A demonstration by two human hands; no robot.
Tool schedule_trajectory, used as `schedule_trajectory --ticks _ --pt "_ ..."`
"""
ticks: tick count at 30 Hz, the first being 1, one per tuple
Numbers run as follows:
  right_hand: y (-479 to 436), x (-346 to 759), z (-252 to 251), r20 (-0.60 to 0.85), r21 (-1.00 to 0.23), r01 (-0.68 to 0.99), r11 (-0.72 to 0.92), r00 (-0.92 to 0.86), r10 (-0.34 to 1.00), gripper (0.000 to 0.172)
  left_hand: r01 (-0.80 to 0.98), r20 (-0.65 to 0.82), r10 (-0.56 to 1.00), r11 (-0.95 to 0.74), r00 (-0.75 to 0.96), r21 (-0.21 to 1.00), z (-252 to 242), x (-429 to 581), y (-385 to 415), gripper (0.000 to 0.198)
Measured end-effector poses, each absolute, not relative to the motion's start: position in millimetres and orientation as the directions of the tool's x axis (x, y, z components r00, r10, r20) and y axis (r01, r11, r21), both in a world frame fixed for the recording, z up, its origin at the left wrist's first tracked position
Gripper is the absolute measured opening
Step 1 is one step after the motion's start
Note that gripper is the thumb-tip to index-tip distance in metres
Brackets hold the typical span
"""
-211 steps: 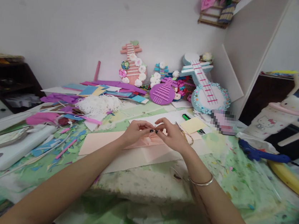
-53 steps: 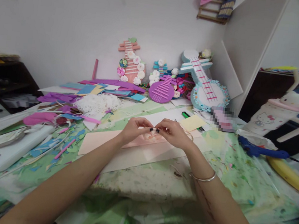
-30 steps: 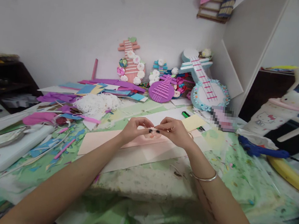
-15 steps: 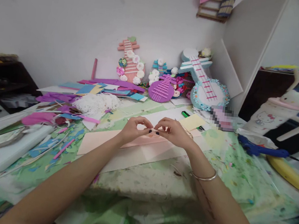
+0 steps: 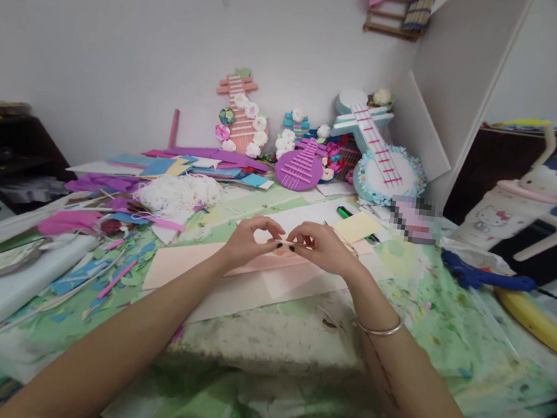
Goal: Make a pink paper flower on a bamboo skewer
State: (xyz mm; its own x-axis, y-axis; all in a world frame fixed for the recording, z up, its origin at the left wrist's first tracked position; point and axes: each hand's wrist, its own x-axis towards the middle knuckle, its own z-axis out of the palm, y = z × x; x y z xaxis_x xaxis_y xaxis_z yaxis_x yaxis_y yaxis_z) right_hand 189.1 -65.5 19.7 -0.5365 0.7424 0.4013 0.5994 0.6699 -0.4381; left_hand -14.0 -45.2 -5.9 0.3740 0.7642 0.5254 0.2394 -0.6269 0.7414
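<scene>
My left hand (image 5: 249,242) and my right hand (image 5: 323,246) meet at the middle of the table, fingertips pinched close together. Between them is something small and pale, too small to make out. Under the hands lie a long peach sheet (image 5: 171,265) and a larger whitish sheet (image 5: 228,300). Just beyond my right hand are a pale yellow piece of paper (image 5: 358,227) and a green marker (image 5: 344,212). A bracelet is on my right wrist.
White string (image 5: 179,194) and coloured paper scraps lie left, near a white device (image 5: 23,280). Decorated instrument models, one purple (image 5: 299,170), one light blue (image 5: 386,174), stand behind. At right are a blue glue gun (image 5: 487,276), a banana (image 5: 541,326) and a tumbler (image 5: 504,214).
The view has shifted very slightly. Both hands keep nearly the same pinched pose, with only small changes at the fingers.
</scene>
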Motion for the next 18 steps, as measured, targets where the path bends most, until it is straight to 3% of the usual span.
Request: schedule_trajectory --ticks 9,18 --pt "-67.0 189.2 23.7 0.346 -0.521 0.571 0.635 -0.539 0.768 0.016 0.257 0.488 0.776 -0.606 0.400 0.753 -6.1 -14.3 -44.0 0.017" --pt "-65.0 189.5 20.4 0.348 -0.553 0.546 0.629 -0.535 0.770 0.009 0.273 0.473 0.735 -0.642 0.486 0.717 -5.1 -14.1 -45.1 0.017"
